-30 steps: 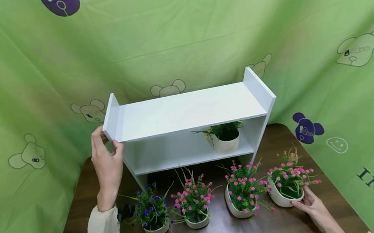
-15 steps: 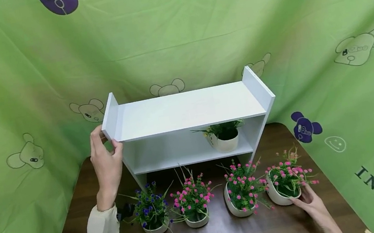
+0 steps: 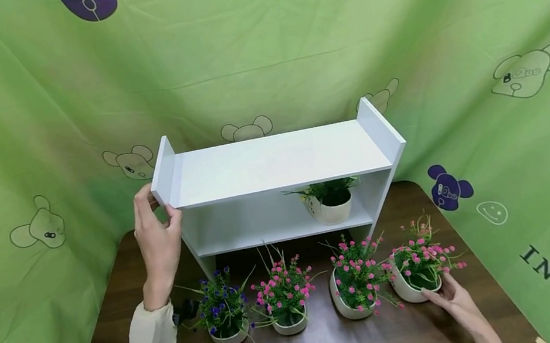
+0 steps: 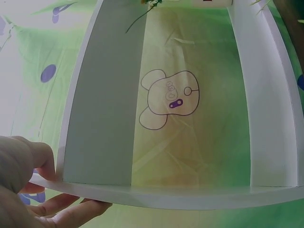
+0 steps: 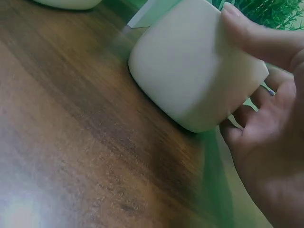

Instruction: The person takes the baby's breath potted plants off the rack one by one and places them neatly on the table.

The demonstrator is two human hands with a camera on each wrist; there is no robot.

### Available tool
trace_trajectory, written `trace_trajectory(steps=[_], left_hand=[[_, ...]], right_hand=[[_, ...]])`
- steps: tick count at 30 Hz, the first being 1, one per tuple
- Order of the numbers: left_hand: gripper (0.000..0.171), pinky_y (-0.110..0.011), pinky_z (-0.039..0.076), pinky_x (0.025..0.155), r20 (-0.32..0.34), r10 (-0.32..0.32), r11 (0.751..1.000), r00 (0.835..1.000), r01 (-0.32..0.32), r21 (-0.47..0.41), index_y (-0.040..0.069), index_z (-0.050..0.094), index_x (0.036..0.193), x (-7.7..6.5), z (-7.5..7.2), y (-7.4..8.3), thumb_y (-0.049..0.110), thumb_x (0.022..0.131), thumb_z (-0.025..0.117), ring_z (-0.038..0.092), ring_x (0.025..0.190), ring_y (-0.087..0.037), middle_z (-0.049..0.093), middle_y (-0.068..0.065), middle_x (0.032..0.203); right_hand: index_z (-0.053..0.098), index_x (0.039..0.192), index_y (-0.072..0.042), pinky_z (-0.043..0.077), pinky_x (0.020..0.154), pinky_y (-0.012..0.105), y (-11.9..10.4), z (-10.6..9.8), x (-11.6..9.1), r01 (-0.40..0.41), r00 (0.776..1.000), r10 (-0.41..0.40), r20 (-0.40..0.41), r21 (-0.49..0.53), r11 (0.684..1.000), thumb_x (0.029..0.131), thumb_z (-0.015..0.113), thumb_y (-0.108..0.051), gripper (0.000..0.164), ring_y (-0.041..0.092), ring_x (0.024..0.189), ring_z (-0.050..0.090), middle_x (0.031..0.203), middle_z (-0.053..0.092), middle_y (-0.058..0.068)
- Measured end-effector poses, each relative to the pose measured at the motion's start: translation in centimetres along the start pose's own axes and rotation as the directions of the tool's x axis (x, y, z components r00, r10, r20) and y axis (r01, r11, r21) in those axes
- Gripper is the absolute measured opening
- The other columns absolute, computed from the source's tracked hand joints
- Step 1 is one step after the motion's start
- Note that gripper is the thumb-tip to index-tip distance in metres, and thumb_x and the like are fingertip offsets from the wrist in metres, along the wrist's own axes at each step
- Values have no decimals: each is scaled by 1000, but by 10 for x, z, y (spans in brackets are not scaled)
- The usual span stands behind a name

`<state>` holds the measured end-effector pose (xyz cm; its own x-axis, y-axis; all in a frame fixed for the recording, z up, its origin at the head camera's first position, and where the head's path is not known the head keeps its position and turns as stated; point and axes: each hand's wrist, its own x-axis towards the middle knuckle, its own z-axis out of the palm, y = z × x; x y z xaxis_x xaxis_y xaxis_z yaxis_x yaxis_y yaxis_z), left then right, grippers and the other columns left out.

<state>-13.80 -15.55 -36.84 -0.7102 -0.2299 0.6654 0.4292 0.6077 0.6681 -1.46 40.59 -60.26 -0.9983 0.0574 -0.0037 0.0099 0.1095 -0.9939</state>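
Observation:
A white two-tier shelf (image 3: 274, 163) stands at the back of the wooden table. My left hand (image 3: 157, 242) grips the front edge of its left side panel, thumb on the inner side and fingers outside; the left wrist view shows the same hold on the panel (image 4: 156, 197). At the right, my right hand (image 3: 457, 304) holds a white flowerpot (image 5: 185, 66) of pink flowers (image 3: 420, 253) by its rim and side. In the right wrist view the thumb lies at the rim, the fingers curl round the far side, and the pot's base is right at the tabletop.
Along the front stand a pot of blue flowers (image 3: 225, 312) and two pots of pink flowers, one in the middle (image 3: 285, 294) and one farther right (image 3: 353, 284). A green potted plant (image 3: 332, 204) sits on the lower shelf, right side. A green printed curtain (image 3: 257, 49) hangs behind.
My right hand and the pink flowerpot it holds have shifted slightly left, and the thumb sits a little farther left on the rim. The left hand and shelf look unchanged.

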Motion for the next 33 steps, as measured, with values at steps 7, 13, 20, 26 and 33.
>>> trace_trajectory(steps=[7,13,20,26,33], left_hand=[[45,-58,64,70,-2,-8,1000,1000,8,-4,-2,47,142,0,-1,0,-8,99,56,63,113,-42,56,-32,127],[45,-59,64,72,4,-11,1000,1000,11,-15,-2,47,142,1,-2,1,-8,99,57,64,112,-46,55,-33,127],[44,-59,64,73,14,-11,999,1000,12,-33,-2,46,142,0,-2,1,-8,99,56,64,110,-47,55,-33,127],[44,-59,64,73,16,-13,999,1000,14,-34,-1,46,143,0,-1,2,-7,100,56,64,111,-47,55,-33,127],[44,-58,64,73,12,-15,999,1000,16,-32,-2,46,142,1,-1,2,-7,100,56,65,110,-47,55,-33,127]], right_hand=[[-6,170,-21,5,121,12,-41,1,-10,12,996,0,-87,140,990,112,45,-7,78,6,159,-4,174,-16,9],[5,171,-23,11,121,10,-89,13,-5,107,981,-102,-165,21,994,109,53,-1,82,4,159,7,177,6,-3],[12,172,-22,15,120,10,-128,33,3,172,979,-179,-93,-79,982,106,57,2,83,4,159,13,178,10,0],[13,171,-28,15,119,8,-150,46,15,179,979,-190,-69,-150,972,106,60,-1,85,5,159,13,177,11,-3],[23,170,-15,26,121,15,-179,60,36,286,949,-296,-108,-104,953,104,62,3,79,13,157,27,174,25,9]])
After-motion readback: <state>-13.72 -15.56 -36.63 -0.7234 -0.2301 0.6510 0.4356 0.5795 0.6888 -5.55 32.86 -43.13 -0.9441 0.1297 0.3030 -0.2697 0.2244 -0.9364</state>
